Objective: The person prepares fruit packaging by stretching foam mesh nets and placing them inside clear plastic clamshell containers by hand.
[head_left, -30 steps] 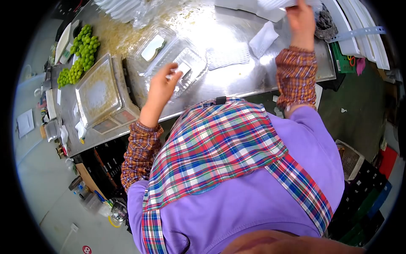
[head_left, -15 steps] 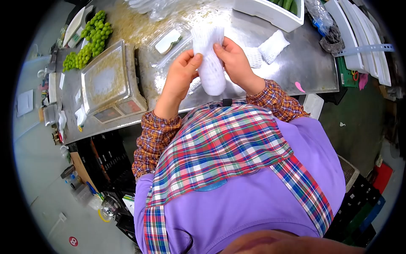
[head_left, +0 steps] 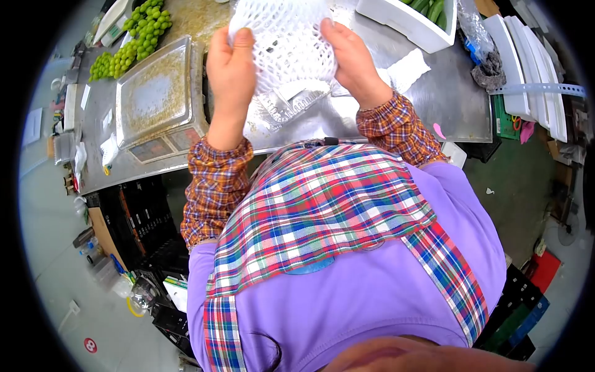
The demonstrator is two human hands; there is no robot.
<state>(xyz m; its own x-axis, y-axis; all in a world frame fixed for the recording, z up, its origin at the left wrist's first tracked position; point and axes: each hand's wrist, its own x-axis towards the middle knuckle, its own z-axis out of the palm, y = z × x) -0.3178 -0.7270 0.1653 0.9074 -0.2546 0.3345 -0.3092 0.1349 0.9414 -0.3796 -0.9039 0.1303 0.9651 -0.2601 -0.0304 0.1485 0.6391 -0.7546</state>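
A white foam net sleeve point(head_left: 288, 46) is stretched wide between my two hands above the metal table, and its mesh holes show. My left hand point(head_left: 232, 71) grips its left edge, with the thumb on top. The right edge is held by my right hand point(head_left: 353, 59) in the same way. Beneath the net, a clear plastic container point(head_left: 282, 108) is partly hidden. More white foam netting point(head_left: 409, 70) lies to the right of my right hand.
Green grapes point(head_left: 139, 37) lie at the upper left beside a scale point(head_left: 111, 22). A stained clear-lidded box point(head_left: 155, 93) stands left of my left hand. At the upper right is a white foam box point(head_left: 409, 25) with green vegetables. White panels point(head_left: 527, 68) stand farther right.
My right hand has come back from the upper right. The foam net, a narrow tube half a second ago, is now spread wide, with both hands farther apart and higher in view.
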